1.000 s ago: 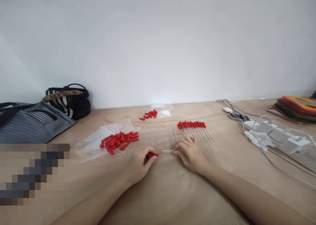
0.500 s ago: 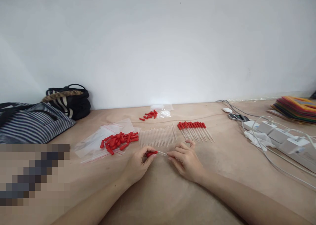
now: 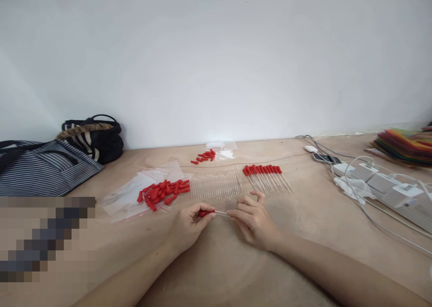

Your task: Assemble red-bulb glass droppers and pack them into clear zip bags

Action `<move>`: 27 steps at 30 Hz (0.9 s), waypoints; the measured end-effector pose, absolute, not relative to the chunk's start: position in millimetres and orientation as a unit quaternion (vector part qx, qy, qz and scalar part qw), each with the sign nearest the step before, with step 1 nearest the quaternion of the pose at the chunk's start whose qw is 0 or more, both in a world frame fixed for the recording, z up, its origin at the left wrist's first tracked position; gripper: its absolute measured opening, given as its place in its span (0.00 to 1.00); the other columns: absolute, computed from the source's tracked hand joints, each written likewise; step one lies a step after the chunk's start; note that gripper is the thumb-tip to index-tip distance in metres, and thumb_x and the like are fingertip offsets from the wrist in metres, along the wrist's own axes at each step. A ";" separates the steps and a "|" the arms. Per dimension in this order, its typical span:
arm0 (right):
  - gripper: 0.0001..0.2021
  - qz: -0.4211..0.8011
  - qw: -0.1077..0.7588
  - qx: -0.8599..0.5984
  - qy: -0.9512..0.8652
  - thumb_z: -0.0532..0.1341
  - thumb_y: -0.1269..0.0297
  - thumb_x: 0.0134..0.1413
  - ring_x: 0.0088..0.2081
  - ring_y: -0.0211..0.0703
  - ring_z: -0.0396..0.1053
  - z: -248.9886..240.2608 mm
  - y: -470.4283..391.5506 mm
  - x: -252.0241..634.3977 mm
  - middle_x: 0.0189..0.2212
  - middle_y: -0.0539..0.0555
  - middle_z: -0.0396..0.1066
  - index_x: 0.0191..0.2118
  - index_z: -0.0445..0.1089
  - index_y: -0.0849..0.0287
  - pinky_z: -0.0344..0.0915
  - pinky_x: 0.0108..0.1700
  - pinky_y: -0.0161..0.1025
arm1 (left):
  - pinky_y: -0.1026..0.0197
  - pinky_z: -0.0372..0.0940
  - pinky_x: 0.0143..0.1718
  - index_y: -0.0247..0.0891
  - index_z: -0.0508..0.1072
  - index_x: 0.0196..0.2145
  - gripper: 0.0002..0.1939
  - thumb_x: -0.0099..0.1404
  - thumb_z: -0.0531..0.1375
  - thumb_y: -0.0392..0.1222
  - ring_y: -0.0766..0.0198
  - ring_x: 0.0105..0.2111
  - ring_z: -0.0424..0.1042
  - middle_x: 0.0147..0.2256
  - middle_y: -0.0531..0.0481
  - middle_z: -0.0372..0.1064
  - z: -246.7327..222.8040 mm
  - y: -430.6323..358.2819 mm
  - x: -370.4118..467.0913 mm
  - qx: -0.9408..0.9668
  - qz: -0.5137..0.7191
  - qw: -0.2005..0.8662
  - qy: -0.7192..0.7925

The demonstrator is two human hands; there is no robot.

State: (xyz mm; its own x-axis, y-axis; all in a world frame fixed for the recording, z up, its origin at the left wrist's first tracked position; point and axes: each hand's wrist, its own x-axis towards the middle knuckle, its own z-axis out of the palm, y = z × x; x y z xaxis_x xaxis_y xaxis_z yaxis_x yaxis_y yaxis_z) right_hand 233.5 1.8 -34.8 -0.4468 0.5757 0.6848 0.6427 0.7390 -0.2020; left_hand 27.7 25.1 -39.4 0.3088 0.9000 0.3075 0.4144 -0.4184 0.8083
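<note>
Between thumb and fingers, my left hand (image 3: 191, 224) pinches a red rubber dropper bulb (image 3: 204, 213). A thin clear glass tube (image 3: 221, 213) extends from the bulb's mouth toward the right. Its other end is pinched by my right hand (image 3: 254, 220), whose fingertips hide the tip. Just beyond my hands lies a row of bare glass tubes (image 3: 216, 187). To their right is a row of droppers (image 3: 266, 177) with red bulbs on. A heap of loose red bulbs (image 3: 164, 192) rests on clear plastic bags (image 3: 135, 194) to the left.
Farther back are a few more red bulbs (image 3: 205, 156) beside a small plastic bag (image 3: 226, 150). On the right, a power strip with white chargers (image 3: 381, 183) trails cables. Colored sheets (image 3: 405, 146) are stacked far right; striped bags (image 3: 50, 165) stand left.
The glass tube and bulb have come into a straighter line, with my hands still pinching them in nearly the same place. At the far right, the colored sheets have shifted.
</note>
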 end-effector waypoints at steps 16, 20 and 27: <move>0.13 -0.098 0.397 -0.315 -0.857 0.49 0.77 0.48 0.31 0.37 0.61 -27.6 4.3 239.6 0.21 0.48 0.65 0.33 0.67 0.58 0.44 0.44 0.46 | 0.65 0.65 0.26 0.37 0.72 0.27 0.06 0.51 0.60 0.41 0.66 0.23 0.69 0.23 0.52 0.72 -33.4 14.9 38.7 0.693 0.397 0.418 0.433; 0.11 -0.099 0.401 -0.304 -0.859 0.49 0.76 0.49 0.31 0.37 0.61 -28.3 6.1 239.0 0.20 0.47 0.65 0.32 0.67 0.58 0.44 0.44 0.45 | 0.65 0.65 0.25 0.36 0.72 0.27 0.06 0.51 0.60 0.41 0.66 0.23 0.69 0.23 0.52 0.72 -33.6 13.4 40.4 0.694 0.392 0.416 0.438; 0.11 -0.097 0.399 -0.290 -0.864 0.50 0.76 0.49 0.30 0.37 0.60 -31.7 9.0 239.5 0.20 0.47 0.65 0.31 0.68 0.58 0.42 0.44 0.46 | 0.64 0.65 0.29 0.35 0.74 0.26 0.06 0.53 0.59 0.40 0.64 0.25 0.69 0.25 0.49 0.73 -31.2 13.2 39.3 0.741 0.363 0.388 0.411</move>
